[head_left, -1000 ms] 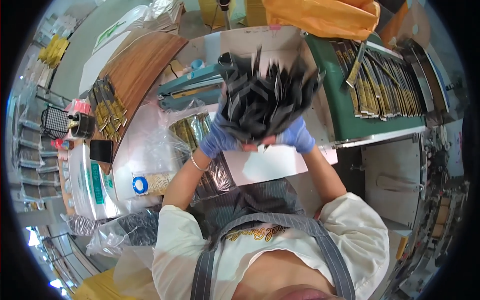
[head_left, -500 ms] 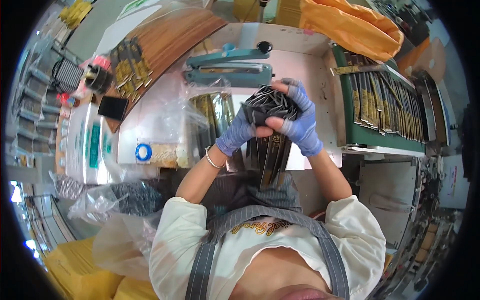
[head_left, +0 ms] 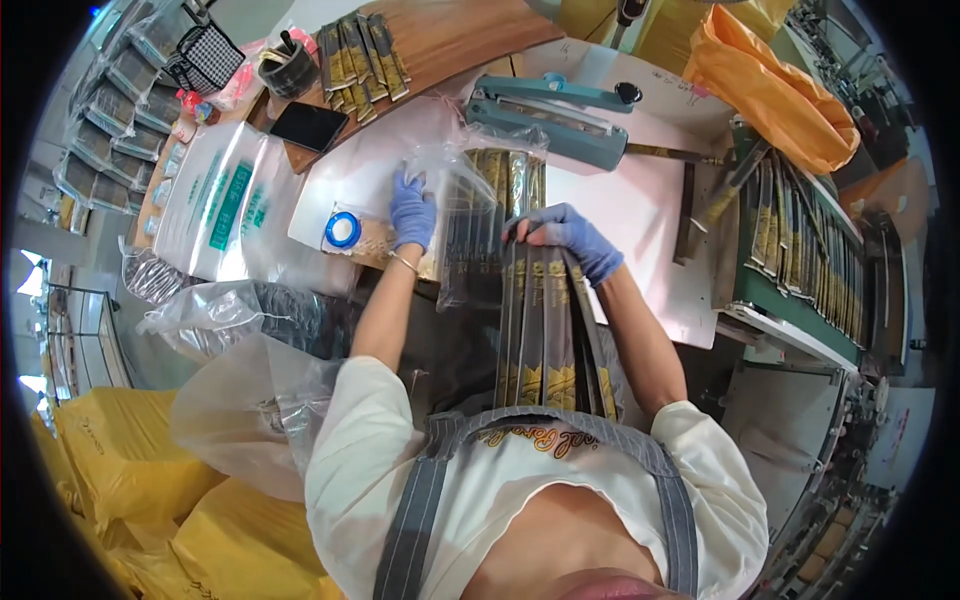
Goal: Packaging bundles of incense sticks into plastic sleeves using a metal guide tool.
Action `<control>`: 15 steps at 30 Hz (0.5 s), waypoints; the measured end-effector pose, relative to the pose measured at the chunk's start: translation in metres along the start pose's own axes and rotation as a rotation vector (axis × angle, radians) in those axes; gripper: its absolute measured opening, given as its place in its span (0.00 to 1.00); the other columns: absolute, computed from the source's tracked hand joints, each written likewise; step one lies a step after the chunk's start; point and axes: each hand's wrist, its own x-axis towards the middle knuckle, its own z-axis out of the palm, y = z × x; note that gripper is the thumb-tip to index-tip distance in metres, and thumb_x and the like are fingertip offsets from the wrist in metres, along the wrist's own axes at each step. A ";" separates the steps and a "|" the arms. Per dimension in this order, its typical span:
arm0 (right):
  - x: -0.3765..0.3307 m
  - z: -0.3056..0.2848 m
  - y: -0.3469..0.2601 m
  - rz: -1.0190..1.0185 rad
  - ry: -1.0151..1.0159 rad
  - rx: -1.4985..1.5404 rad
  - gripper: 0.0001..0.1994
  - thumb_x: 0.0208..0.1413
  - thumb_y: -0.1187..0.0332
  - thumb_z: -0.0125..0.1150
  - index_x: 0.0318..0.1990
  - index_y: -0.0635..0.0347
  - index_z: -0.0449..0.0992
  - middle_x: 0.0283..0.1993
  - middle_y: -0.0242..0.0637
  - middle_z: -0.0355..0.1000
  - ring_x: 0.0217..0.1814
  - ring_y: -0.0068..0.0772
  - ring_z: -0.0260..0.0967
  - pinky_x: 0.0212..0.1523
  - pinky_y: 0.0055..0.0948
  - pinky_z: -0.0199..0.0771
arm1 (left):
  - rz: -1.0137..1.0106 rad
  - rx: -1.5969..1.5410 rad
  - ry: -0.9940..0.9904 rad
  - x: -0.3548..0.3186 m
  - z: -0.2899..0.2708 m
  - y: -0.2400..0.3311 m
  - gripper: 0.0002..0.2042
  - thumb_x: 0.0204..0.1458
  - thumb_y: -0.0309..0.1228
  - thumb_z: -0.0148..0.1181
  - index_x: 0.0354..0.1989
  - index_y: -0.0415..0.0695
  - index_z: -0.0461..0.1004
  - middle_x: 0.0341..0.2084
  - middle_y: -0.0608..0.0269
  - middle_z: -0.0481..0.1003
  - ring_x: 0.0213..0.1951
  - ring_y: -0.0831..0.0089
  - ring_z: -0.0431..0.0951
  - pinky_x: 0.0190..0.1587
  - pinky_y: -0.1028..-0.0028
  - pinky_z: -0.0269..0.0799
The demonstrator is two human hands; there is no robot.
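My right hand point(head_left: 572, 238), in a blue glove with bare fingertips, grips the top end of a bundle of long slim black-and-gold packets point(head_left: 545, 320). The bundle stands upright against my apron, its gold ends down. My left hand point(head_left: 412, 212), gloved the same way, has its fingertips pinched together at the loose film of a clear plastic bag point(head_left: 462, 180). More packets point(head_left: 512, 182) lie inside that bag, beside the bundle. Behind them stands a blue-green bag sealer point(head_left: 550, 125) with a raised lever.
At the right, a green tray point(head_left: 790, 310) holds many upright packets below an orange bag point(head_left: 775, 85). Loose packets point(head_left: 362, 62) and a phone point(head_left: 308, 126) lie on the wooden board point(head_left: 450, 35). A blue tape roll point(head_left: 342, 230) and stacked plastic sleeves point(head_left: 222, 205) are at left.
My left hand has left the bundle and moved left to the bag's film. The bundle has come down toward my apron in my right hand. The view has turned and shifted.
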 end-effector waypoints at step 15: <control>-0.102 0.012 0.064 -0.152 0.718 -0.060 0.34 0.54 0.51 0.53 0.62 0.64 0.53 0.51 0.39 0.64 0.54 0.32 0.60 0.61 0.30 0.52 | 0.656 -0.330 -0.248 -0.099 -0.026 0.145 0.40 0.42 0.13 0.48 0.62 0.70 0.52 0.61 0.48 0.53 0.17 0.66 0.71 0.18 0.73 0.69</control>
